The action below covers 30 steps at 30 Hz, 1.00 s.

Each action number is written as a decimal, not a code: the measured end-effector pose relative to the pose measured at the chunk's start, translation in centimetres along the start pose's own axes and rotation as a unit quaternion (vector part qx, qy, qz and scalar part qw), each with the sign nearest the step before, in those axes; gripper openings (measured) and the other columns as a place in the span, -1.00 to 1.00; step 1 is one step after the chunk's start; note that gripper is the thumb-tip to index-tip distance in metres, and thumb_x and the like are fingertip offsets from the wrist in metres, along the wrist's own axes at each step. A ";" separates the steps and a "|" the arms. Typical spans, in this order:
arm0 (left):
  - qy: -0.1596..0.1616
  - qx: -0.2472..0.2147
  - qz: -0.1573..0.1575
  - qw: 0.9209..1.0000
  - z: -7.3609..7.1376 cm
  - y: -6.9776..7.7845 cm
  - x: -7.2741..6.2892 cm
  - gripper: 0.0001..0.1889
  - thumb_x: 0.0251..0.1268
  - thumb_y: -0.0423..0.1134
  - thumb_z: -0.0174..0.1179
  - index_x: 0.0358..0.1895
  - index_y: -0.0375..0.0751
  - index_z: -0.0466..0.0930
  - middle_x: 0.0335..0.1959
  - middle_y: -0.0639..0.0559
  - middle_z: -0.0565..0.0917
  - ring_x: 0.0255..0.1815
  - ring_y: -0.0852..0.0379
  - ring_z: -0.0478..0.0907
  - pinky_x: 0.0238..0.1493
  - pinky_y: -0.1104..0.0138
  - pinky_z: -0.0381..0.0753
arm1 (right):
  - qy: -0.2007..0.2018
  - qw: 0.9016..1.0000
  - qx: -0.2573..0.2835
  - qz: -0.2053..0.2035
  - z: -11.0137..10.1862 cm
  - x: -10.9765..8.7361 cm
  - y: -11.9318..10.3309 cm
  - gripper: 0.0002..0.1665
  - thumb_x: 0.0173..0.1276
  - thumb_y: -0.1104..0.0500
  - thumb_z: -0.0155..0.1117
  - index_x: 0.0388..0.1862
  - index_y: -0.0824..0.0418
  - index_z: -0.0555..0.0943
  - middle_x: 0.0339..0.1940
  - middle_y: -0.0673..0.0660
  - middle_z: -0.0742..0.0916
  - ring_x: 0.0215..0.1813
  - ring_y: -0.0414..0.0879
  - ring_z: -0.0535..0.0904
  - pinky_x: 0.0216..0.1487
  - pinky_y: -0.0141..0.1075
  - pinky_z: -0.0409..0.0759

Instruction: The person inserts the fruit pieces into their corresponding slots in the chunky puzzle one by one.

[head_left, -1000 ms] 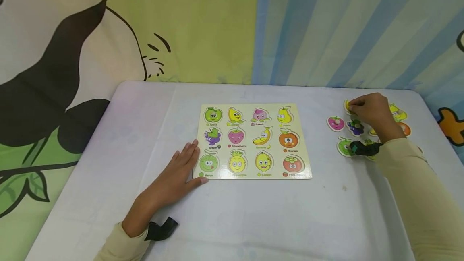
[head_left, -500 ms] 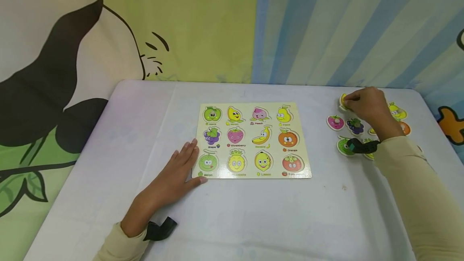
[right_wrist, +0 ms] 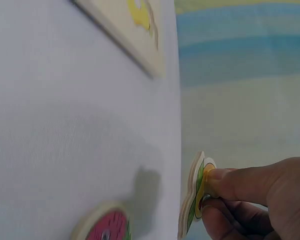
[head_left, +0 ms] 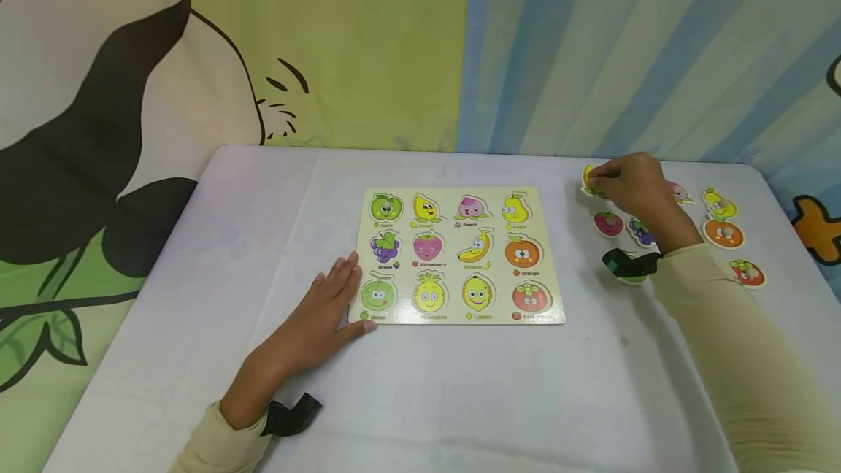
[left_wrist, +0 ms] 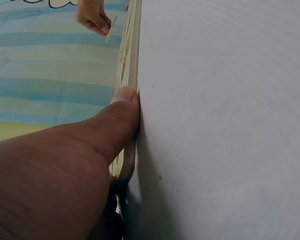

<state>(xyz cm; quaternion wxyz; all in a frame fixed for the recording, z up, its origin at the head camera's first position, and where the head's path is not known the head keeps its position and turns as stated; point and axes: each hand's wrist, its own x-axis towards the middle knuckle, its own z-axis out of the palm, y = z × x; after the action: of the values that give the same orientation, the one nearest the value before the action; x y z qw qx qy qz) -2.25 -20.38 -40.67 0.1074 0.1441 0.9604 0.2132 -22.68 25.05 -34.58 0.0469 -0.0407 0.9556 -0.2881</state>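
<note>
A puzzle board [head_left: 453,290] printed with cartoon fruits lies mid-table. My left hand [head_left: 315,320] rests flat at its lower left corner, fingers along the left side and thumb on the front edge. The left wrist view has that thumb [left_wrist: 124,112] against the board's edge. Up at the right, my right hand [head_left: 634,179] pinches a yellow mango puzzle piece [head_left: 587,177] between thumb and fingers. In the right wrist view this mango piece [right_wrist: 199,197], with green leaves, is held on edge, raised over the table. Closest below it lies a strawberry piece [head_left: 608,224].
Other fruit pieces lie at the right: grape [head_left: 640,233], peach [head_left: 678,192], pear [head_left: 719,203], orange [head_left: 724,233] and a red persimmon [head_left: 747,273]. A green piece [head_left: 632,281] is partly hidden under the right wrist strap. A patterned backdrop [head_left: 381,50] stands behind the table.
My right hand has lifted the mango piece out of the group and carried it left, uncovering the peach, orange and persimmon pieces. The left hand stays on the board.
</note>
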 end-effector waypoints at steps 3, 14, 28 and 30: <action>0.000 -0.001 -0.001 1.000 0.0 0.0 -0.1 -0.02 0.27 0.06 0.28 0.54 -0.35 -0.11 0.59 -0.04 -0.23 0.57 -0.03 -0.36 0.48 -0.06 -0.23 | 0.003 1.000 0.010 -0.022 0.6 0.0 -1.4 -0.72 0.41 0.21 0.24 -0.08 0.40 0.70 -0.15 0.39 0.71 -0.17 0.16 0.60 -0.36 -0.25 0.55; 0.003 0.004 0.002 1.000 0.0 0.0 -0.1 -0.02 0.28 0.06 0.27 0.53 -0.35 -0.10 0.59 -0.05 -0.22 0.57 -0.03 -0.34 0.48 -0.05 -0.22 | -0.010 0.998 0.039 -0.044 3.0 0.2 -5.8 -0.74 0.40 0.26 0.25 -0.04 0.40 0.69 -0.06 0.39 0.68 -0.09 0.18 0.61 -0.15 -0.02 0.61; 0.004 0.009 0.004 1.000 0.0 0.0 -0.1 -0.03 0.28 0.08 0.25 0.53 -0.35 -0.10 0.59 -0.06 -0.21 0.57 -0.04 -0.33 0.48 -0.04 -0.21 | -0.044 0.994 0.053 -0.083 6.8 0.9 -9.8 -0.78 0.39 0.25 0.25 -0.09 0.36 0.72 -0.06 0.30 0.70 -0.08 0.10 0.61 -0.12 -0.06 0.61; 0.005 0.011 0.004 1.000 0.1 -0.1 -0.1 -0.02 0.28 0.08 0.26 0.53 -0.35 -0.10 0.59 -0.06 -0.21 0.57 -0.04 -0.33 0.48 -0.04 -0.21 | -0.044 0.993 0.054 -0.093 7.4 0.9 -10.5 -0.79 0.38 0.26 0.27 -0.11 0.35 0.73 -0.08 0.29 0.71 -0.08 0.10 0.60 -0.13 -0.07 0.60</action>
<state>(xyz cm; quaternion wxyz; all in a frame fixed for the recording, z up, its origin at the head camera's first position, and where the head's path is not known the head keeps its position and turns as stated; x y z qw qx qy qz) -2.15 -20.45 -40.75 0.0999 0.1475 0.9626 0.2039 -22.18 12.22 -34.93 0.0637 -0.1389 0.9278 -0.3403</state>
